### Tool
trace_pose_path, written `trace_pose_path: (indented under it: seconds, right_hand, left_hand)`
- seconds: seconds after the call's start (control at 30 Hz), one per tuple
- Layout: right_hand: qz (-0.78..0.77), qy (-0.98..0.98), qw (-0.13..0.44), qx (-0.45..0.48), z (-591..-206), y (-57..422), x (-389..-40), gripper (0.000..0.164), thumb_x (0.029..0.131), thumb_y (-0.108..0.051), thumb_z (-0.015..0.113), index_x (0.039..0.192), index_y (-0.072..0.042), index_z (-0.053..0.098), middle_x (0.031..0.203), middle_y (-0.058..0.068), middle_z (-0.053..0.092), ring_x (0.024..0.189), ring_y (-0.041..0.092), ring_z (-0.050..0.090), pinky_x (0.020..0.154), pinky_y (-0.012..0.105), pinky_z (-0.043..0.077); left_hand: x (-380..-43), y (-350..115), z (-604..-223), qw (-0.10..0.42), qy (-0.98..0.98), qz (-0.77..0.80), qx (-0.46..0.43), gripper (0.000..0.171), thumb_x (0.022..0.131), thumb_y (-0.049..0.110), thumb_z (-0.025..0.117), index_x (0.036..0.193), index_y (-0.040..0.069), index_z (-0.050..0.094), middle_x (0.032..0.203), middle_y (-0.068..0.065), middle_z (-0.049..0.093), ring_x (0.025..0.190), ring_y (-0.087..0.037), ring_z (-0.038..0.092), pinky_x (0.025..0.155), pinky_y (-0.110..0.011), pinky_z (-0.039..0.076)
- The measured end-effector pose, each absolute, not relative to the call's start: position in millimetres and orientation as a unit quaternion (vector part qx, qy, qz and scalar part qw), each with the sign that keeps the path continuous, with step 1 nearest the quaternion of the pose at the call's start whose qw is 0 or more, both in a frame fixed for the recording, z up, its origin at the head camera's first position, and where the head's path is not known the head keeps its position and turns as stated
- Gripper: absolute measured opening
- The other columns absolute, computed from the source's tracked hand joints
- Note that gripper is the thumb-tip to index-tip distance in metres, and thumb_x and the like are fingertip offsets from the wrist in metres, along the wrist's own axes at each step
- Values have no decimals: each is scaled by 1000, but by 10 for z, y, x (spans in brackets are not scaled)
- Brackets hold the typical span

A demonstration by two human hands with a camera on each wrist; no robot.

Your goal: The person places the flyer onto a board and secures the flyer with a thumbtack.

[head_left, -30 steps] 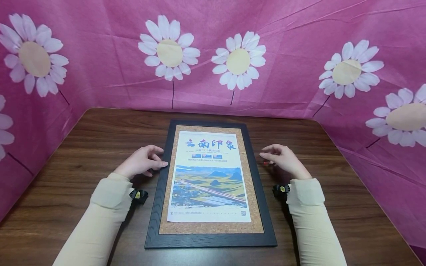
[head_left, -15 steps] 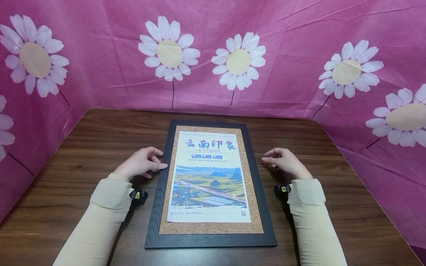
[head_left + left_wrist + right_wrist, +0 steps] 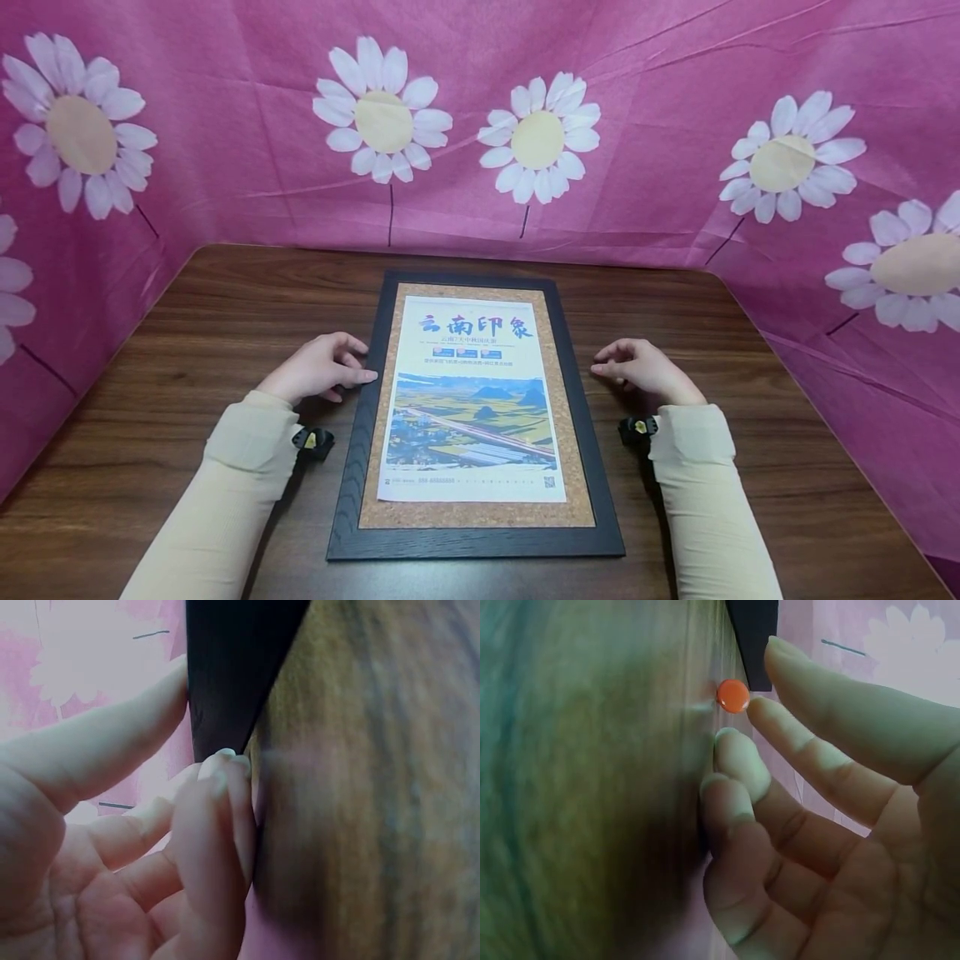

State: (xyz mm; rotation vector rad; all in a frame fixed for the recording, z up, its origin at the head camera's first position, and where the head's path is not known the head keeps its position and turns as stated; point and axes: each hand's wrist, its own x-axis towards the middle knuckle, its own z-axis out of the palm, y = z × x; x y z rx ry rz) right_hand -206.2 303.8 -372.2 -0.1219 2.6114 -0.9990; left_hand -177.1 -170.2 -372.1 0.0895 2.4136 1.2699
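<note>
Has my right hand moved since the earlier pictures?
Yes, slightly: judged against the black frame in the head view, the right hand has shifted back toward the person and a little to the right.

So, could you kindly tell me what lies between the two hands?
A black-framed corkboard bearing a poster lies between them, the head view shows.

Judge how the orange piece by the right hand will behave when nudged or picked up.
The orange piece could roll, given its round outline. Its shine suggests it may slip. Tiny beside the right hand, it's probably light.
</note>
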Motion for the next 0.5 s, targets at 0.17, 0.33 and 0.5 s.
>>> trace_pose_path:
  seconds: [0.17,0.33,0.5]
  right_hand:
    - [-339,923,174,-44,-3723,3019,-2057,32,96,-21,66,115,4,63,89,9,62,80,21,57,69,31,53]
    - [-333,926,173,-47,-3723,2993,-2051,30,96,-20,65,112,4,64,89,9,62,78,20,57,68,31,52]
    - [-325,929,168,-56,-3715,2968,-2053,25,96,-17,65,108,6,65,85,8,62,74,19,56,65,31,51]
  left_hand:
    - [-1765,-1701,-3725,205,868,452,29,55,90,23,73,131,-4,50,104,-16,61,87,-21,60,69,-37,60]
    - [-1767,-1705,-3729,203,869,450,30,55,90,23,74,131,-4,50,104,-16,61,86,-21,60,69,-37,60]
    - [-1776,-1716,-3738,200,871,447,38,56,90,24,74,131,-5,50,104,-16,62,84,-20,61,68,-37,59]
